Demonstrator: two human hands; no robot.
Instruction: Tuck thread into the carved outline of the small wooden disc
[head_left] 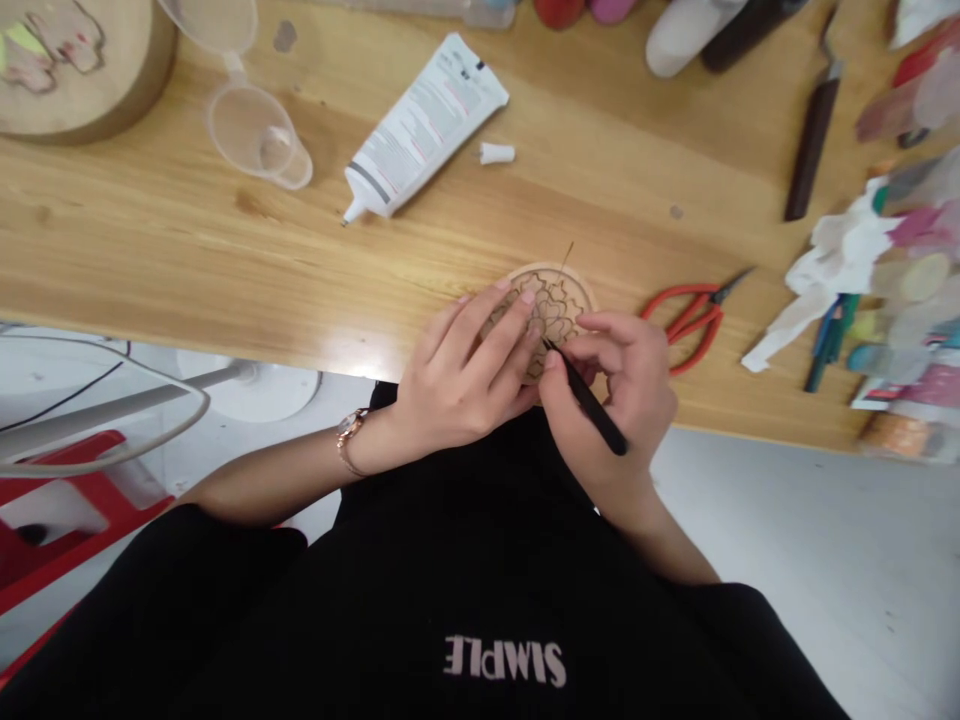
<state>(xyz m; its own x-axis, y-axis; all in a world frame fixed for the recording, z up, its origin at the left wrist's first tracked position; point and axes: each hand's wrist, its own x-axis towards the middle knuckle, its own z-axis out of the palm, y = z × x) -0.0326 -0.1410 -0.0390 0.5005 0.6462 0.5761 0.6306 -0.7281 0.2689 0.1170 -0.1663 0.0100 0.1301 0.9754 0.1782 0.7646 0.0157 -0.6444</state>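
A small round wooden disc (577, 285) with thin wire outlines of stars and other shapes lies at the table's front edge. My left hand (469, 365) rests over its left part, fingers stretched out across the surface. Between the thumb and fingers of my right hand (619, 390) is a pair of black tweezers (596, 405), its tip down on the disc near my left fingertips. A thin wire end (568, 258) sticks out past the disc's far rim. What lies under my left fingers is hidden.
Red-handled pliers (686, 325) lie right of the disc. Beyond it are a white glue tube (424, 130) and its cap (496, 153). Clear plastic cups (255, 130) and a wooden round (112, 110) stand at left. Crumpled tissue (832, 250) and a dark-handled tool (814, 145) are at right.
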